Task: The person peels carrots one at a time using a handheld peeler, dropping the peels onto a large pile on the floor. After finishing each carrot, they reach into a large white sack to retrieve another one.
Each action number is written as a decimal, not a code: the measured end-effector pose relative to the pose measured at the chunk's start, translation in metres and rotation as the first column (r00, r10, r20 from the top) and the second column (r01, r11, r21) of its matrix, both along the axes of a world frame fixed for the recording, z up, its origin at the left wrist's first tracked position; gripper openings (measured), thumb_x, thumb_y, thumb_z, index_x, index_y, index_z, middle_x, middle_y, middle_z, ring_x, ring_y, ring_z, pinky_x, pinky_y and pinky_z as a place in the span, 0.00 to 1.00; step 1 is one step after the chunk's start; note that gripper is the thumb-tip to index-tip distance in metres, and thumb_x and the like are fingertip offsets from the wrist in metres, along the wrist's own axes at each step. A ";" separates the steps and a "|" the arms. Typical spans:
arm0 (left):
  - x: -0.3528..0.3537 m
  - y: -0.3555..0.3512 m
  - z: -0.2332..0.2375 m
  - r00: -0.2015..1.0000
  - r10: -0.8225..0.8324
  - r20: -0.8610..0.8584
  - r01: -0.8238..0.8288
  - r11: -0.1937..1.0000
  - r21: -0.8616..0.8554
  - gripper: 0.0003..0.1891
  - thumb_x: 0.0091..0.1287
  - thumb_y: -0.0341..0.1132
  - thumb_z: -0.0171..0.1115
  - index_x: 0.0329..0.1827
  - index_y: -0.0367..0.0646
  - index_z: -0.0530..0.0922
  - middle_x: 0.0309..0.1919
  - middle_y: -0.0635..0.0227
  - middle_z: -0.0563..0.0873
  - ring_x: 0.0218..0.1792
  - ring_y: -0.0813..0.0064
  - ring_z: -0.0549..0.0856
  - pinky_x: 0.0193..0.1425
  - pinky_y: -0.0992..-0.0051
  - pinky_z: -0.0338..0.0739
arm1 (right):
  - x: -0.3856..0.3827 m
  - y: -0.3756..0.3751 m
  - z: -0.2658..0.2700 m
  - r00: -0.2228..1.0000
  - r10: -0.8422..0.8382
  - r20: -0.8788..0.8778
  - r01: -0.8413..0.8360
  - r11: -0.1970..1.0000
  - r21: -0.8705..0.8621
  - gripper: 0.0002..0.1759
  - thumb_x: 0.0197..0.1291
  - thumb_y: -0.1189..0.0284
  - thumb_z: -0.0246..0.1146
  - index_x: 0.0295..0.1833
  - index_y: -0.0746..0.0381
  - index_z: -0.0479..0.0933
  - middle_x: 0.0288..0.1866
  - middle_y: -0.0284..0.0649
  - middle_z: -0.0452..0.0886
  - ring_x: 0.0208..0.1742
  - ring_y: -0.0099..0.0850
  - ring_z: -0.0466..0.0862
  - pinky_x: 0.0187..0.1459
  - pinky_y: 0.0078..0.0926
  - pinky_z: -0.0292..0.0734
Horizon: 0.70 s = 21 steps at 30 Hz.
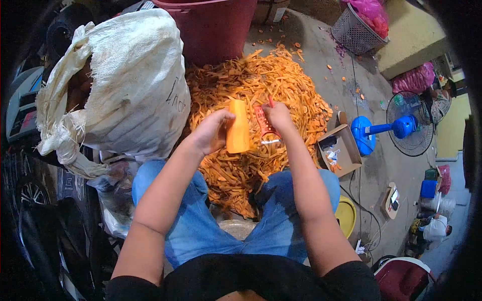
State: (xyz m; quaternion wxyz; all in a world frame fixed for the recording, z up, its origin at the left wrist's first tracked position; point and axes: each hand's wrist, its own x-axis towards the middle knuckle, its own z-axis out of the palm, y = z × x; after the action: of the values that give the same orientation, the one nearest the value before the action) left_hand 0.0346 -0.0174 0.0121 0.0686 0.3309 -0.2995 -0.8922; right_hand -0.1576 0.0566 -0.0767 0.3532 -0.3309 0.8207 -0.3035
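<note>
A peeled orange vegetable piece (238,126), smooth and roughly cylindrical, stands nearly upright in my left hand (215,131), whose fingers wrap its left side and are partly hidden behind it. Just to its right, my right hand (277,118) is closed round the handle of a red peeler (264,124). The peeler's metal edge is at its lower end, a small gap away from the vegetable. Below and behind both hands spreads a large heap of orange peelings (281,75), reaching down between my knees.
A white woven sack (135,75) stands at the left, beside a red tub (216,30). To the right are a cardboard box (346,145), a blue fan (389,128), a cable and a yellow-green basin (345,215). A person (436,228) is at the far right.
</note>
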 end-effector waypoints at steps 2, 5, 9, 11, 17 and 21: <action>0.000 -0.004 -0.001 0.961 -0.093 -0.262 0.115 0.991 0.068 0.23 0.53 0.33 0.50 0.54 0.42 0.60 0.40 0.61 0.75 0.40 0.69 0.75 0.46 0.68 0.70 | 0.002 -0.002 0.015 0.968 -0.247 0.042 0.250 0.944 -0.216 0.14 0.50 0.66 0.55 0.37 0.67 0.73 0.25 0.48 0.76 0.27 0.34 0.76 0.30 0.26 0.67; -0.005 0.003 0.008 0.965 -0.116 -0.233 0.099 0.991 -0.085 0.23 0.55 0.37 0.51 0.54 0.42 0.60 0.40 0.61 0.75 0.38 0.68 0.76 0.44 0.68 0.72 | -0.012 0.004 0.018 0.941 -0.303 0.148 0.334 0.903 -0.272 0.15 0.51 0.66 0.55 0.31 0.70 0.71 0.22 0.39 0.74 0.24 0.26 0.72 0.28 0.23 0.65; -0.008 0.005 0.001 0.975 -0.141 -0.173 0.109 0.978 -0.179 0.25 0.56 0.42 0.53 0.53 0.41 0.60 0.41 0.61 0.74 0.36 0.66 0.77 0.42 0.68 0.74 | -0.018 0.008 0.036 0.899 -0.354 0.256 0.430 0.820 -0.378 0.14 0.51 0.65 0.56 0.24 0.65 0.69 0.19 0.32 0.68 0.21 0.22 0.65 0.26 0.22 0.61; -0.009 0.009 0.000 0.989 -0.125 -0.074 0.102 0.960 -0.262 0.24 0.58 0.47 0.49 0.52 0.40 0.61 0.39 0.61 0.75 0.35 0.66 0.77 0.39 0.67 0.75 | -0.016 0.007 0.042 0.868 -0.397 0.300 0.493 0.763 -0.418 0.13 0.52 0.65 0.56 0.24 0.64 0.69 0.19 0.30 0.68 0.21 0.21 0.64 0.26 0.20 0.60; -0.022 0.013 -0.004 0.982 0.006 -0.186 0.009 0.997 0.080 0.23 0.62 0.49 0.39 0.50 0.40 0.63 0.34 0.60 0.75 0.30 0.67 0.77 0.32 0.70 0.76 | -0.005 0.002 0.057 0.700 -0.338 0.629 0.684 0.571 -0.454 0.12 0.53 0.65 0.55 0.25 0.62 0.67 0.21 0.27 0.66 0.22 0.18 0.61 0.26 0.18 0.59; -0.021 0.008 -0.024 0.967 -0.085 -0.239 0.111 0.989 0.096 0.21 0.62 0.48 0.39 0.49 0.41 0.64 0.34 0.59 0.76 0.30 0.66 0.78 0.31 0.71 0.75 | 0.002 -0.002 0.043 0.646 -0.318 0.694 0.737 0.495 -0.459 0.13 0.53 0.64 0.56 0.24 0.61 0.67 0.22 0.27 0.65 0.22 0.17 0.60 0.26 0.16 0.58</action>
State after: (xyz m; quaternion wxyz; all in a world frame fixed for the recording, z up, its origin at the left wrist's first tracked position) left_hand 0.0136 -0.0094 -0.0115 0.0412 0.2114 -0.2564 -0.9423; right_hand -0.1554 0.0543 -0.0334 0.2877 -0.0617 0.5669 -0.7695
